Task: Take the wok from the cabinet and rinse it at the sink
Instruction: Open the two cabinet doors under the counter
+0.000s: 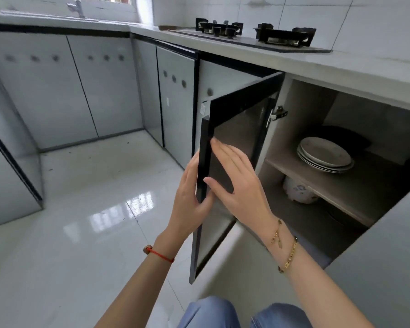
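The cabinet door (pixel 237 129) under the stove stands swung open toward me. My left hand (pixel 189 200) grips its free edge, thumb on the inner side and fingers hidden behind it. My right hand (pixel 237 181) lies flat on the door's dark inner face with straight fingers. Inside the cabinet, a dark rounded shape (pixel 345 136) sits behind a stack of white plates (pixel 324 153) on the upper shelf; I cannot tell whether it is the wok. The faucet (pixel 77 7) of the sink shows at the far top left.
A white rice cooker (pixel 298 191) stands on the lower shelf. A two-burner gas stove (pixel 253 34) sits on the counter above. Closed grey cabinet doors (pixel 104 86) line the corner to the left. The glossy tiled floor (pixel 92 221) lies in front of my knees.
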A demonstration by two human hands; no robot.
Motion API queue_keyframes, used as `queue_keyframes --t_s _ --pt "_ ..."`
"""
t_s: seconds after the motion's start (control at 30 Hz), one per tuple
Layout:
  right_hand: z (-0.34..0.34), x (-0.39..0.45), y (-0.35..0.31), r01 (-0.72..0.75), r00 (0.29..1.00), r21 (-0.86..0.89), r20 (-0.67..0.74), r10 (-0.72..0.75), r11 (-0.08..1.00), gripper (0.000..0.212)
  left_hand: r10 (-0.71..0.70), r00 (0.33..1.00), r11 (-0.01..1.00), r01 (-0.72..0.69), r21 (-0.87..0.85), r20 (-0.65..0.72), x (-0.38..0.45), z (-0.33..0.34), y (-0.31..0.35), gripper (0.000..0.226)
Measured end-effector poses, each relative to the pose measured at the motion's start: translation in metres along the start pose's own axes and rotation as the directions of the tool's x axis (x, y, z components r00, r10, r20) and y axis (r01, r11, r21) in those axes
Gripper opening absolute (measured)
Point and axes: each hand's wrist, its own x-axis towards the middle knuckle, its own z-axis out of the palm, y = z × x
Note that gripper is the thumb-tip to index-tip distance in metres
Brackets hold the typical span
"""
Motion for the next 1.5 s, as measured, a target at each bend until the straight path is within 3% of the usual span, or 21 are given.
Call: queue_keyframes --t_s 0.3,0.7,1.13,1.23,1.37,1.5 --pt "0.05 0.046 0.003 0.005 0.998 0.026 0.063 -0.007 1.0 0.068 -0.1 0.988 0.976 0.121 0.18 -0.119 0.014 -0.035 -0.03 0.062" --pt "0.098 0.088 0.025 0.005 0.989 0.005 0.145 -0.005 1.0 0.085 -0.141 0.986 0.937 0.162 0.311 -0.088 0.046 -0.065 -0.076 0.069" --pt "0.071 0.079 0.018 -0.001 0.979 0.05 0.205 -0.009 0.999 0.084 -0.189 0.982 0.939 0.18 0.293 0.003 0.033 -0.054 -0.061 0.085" --pt "0.056 0.071 0.017 -0.003 0.981 0.048 0.193 -0.006 0.999 0.081 -0.225 0.974 0.91 0.225 0.349 -0.039 0.021 -0.042 -0.05 0.087" --pt "0.031 0.048 0.025 -0.07 0.987 0.039 0.146 0.063 0.997 0.071 -0.081 0.975 0.893 0.164 0.419 -0.209 0.005 -0.02 -0.03 0.076" --pt "-0.004 0.019 0.041 -0.145 0.986 -0.029 0.082 0.147 0.989 0.065 -0.002 0.985 0.922 0.069 0.381 -0.174 0.004 0.001 -0.02 0.07"
